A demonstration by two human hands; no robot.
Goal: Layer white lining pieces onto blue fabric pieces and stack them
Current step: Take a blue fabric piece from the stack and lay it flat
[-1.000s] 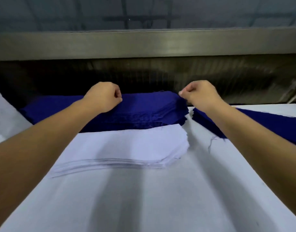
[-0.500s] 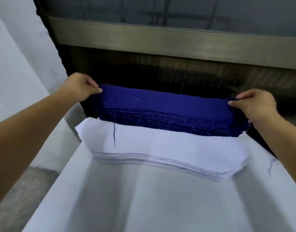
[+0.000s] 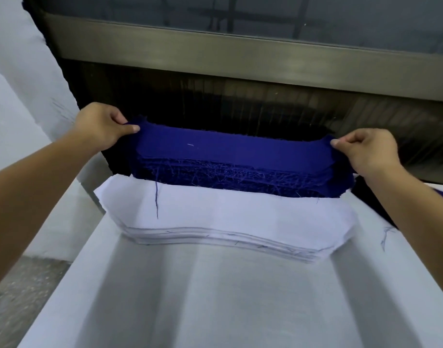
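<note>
Two sets of fingers point(image 3: 130, 128) are clamped, thumb against curled forefinger, on the top blue fabric piece point(image 3: 230, 149), one pinch at each end. The left hand point(image 3: 100, 126) and right hand point(image 3: 365, 149) sit knuckles-up, forearms reaching forward. That piece, seemingly raised a little at its ends, lies on one blue stack point(image 3: 240, 180) at the far edge of the desk point(image 3: 215, 302). One white lining stack point(image 3: 228, 217) lies just in front, touching it; the layers are too fine to count.
</note>
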